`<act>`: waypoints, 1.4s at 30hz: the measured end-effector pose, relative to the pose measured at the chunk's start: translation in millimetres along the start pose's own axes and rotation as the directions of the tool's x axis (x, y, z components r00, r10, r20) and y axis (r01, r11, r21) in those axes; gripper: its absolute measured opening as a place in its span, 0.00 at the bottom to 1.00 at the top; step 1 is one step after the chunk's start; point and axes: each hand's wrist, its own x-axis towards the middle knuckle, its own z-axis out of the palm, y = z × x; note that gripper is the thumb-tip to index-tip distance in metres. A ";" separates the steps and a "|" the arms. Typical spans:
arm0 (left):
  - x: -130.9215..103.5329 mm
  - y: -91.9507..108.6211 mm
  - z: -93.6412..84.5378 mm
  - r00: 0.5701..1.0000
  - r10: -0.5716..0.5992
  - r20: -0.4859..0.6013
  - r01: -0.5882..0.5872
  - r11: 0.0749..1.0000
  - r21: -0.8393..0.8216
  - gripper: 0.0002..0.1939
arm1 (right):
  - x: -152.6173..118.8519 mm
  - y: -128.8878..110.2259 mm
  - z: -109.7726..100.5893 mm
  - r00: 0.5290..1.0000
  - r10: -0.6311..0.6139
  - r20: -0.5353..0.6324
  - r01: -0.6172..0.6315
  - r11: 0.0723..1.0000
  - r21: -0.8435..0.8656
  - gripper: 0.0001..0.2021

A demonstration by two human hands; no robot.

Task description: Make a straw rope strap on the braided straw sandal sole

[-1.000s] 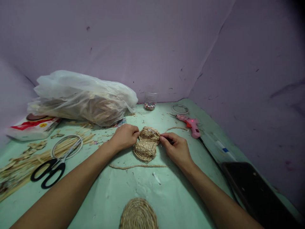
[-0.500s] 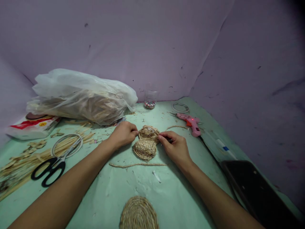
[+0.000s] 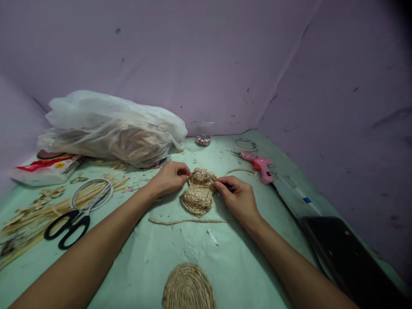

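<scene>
Fingers of both hands pinch the far end of a small braided straw slipper [image 3: 198, 192] lying mid-table on the green table cover [image 3: 244, 266]: the left hand [image 3: 169, 177] is closed on its left edge, the right hand [image 3: 237, 198] is closed on its right edge, thumb and forefinger together on the weave. A loose braided cord [image 3: 186, 221] lies just in front of the slipper, and a flat oval straw sole [image 3: 189, 288] sits nearer the body. My guess at the risk: pulling the two edges apart too hard could split the braid or pop a glued seam. The pink glue gun [image 3: 258, 165] to the right shows a red light, so a stray right wrist could meet a hot tip. Scissors [image 3: 72, 217] lie well to the left among straw strips [image 3: 28, 219]
</scene>
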 end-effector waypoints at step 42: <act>7.8 3.4 1.8 0.965 0.116 -0.237 -0.072 0.979 0.189 0.12 | 1.9 9.0 -6.9 0.996 -0.008 0.093 0.005 1.000 0.029 0.05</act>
